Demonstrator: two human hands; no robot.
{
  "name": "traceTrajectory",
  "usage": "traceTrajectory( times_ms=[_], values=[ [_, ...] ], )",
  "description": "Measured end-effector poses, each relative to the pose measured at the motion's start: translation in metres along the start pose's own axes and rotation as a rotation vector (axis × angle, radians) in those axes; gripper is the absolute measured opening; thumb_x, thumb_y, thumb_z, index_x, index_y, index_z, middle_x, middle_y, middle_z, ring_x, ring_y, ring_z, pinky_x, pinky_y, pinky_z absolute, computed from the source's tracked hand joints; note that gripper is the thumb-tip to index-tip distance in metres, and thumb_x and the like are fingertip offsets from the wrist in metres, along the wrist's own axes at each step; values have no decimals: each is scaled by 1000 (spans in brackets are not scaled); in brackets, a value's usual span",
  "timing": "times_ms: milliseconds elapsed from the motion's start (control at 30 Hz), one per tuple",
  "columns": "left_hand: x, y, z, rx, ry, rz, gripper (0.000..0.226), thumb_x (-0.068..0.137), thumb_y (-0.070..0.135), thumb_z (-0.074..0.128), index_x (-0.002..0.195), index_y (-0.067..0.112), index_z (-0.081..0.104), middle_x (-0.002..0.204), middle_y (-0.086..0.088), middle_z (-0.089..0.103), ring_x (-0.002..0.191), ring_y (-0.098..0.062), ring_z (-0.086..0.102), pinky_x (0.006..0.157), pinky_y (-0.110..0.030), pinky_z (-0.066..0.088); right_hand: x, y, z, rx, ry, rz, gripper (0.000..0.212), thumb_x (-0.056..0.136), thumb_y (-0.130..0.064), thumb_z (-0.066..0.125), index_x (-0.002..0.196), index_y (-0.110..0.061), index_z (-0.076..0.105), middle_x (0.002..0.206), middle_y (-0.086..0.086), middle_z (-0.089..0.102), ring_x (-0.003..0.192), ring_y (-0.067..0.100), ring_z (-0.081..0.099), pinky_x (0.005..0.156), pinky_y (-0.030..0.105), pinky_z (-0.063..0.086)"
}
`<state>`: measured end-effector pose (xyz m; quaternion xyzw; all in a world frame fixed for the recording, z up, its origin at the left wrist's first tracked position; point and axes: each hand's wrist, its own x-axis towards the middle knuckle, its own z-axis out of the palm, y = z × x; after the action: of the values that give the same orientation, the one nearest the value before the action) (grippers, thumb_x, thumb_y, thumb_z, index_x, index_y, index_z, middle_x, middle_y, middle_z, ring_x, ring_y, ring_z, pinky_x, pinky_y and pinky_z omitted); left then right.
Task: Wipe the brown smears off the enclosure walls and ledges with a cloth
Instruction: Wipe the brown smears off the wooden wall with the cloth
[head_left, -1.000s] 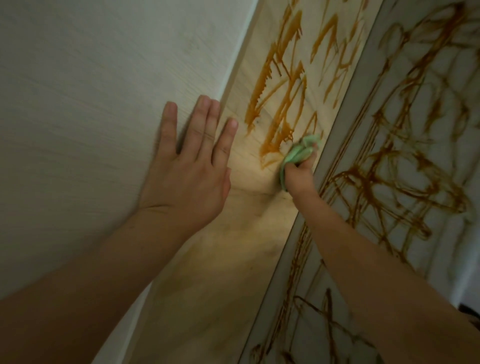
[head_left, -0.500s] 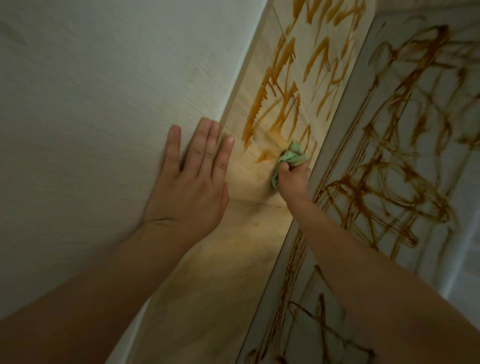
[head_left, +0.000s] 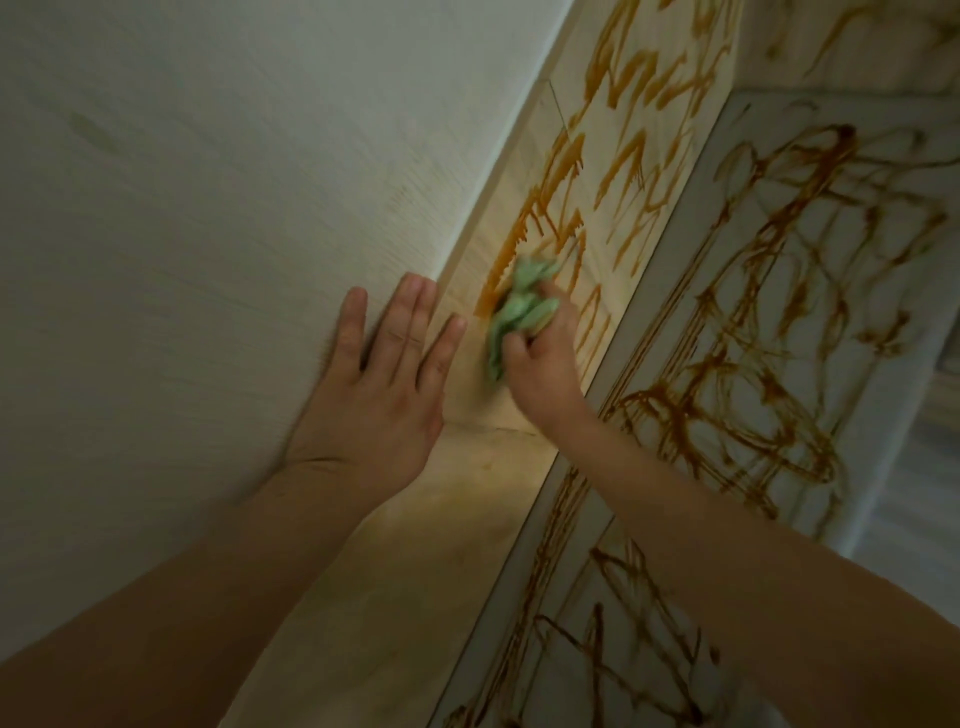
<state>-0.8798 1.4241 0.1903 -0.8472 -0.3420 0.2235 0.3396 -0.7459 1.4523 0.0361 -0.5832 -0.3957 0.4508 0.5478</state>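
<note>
Wiping is in hand on the wooden panel (head_left: 410, 551), the narrow strip between the pale wall (head_left: 208, 208) and the grey panel (head_left: 878, 426). My right hand (head_left: 543, 371) is closed round a bunched green cloth (head_left: 522, 306), with the fingers curled into the wad so that it forms a firm pad and not a loose sheet. The cloth is pressed to the wood at the near end of the brown smears (head_left: 550, 218) and touches the closest streaks. It is blurred, so I cannot say how soiled it is.

My left hand (head_left: 379, 379) lies flat on the pale wall just beside the panel's edge, fingers straight and slightly spread, holding nothing. I judge it to be there as a brace against the reach and the push of the wiping arm.

Findings:
- The stretch of wood nearer to me shows no streaks, only a faint yellowish tinge.
- Beyond the cloth the wood is heavily streaked to the top of view.
- The grey panel carries dense brown scrawl along its whole visible length and looks untouched.

I judge the task well short of half done.

Risk: a loaded cloth may spread residue instead of lifting it, so refolding to a fresh face would be prudent.
</note>
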Motion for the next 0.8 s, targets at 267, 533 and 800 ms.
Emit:
traceTrajectory(
  times_ms=[267, 533, 800],
  values=[
    [0, -1, 7, -23, 30, -2, 68, 108, 34, 29, 164, 3, 7, 167, -33, -2, 157, -45, 0, 121, -69, -10, 74, -28, -26, -25, 98, -74, 56, 91, -15, 53, 146, -10, 39, 135, 11, 39, 127, 21, 39, 116, 45, 36],
    [0, -1, 6, 21, 42, 0, 68, 108, 36, 28, 164, 3, 9, 166, -34, 0, 157, -46, 3, 122, -70, -6, -4, -5, -7, -222, -135, -411, 43, 80, -21, 52, 123, -12, 54, 120, 12, 46, 113, 35, 47, 96, 57, 46],
    [0, -1, 5, 33, 9, -9, 68, 108, 37, 25, 164, 3, 5, 166, -34, -3, 157, -45, -2, 120, -69, -12, 100, -60, -31, -57, 237, -146, 50, 82, -17, 53, 132, -12, 53, 126, 8, 45, 119, 26, 47, 105, 50, 45]
  ],
)
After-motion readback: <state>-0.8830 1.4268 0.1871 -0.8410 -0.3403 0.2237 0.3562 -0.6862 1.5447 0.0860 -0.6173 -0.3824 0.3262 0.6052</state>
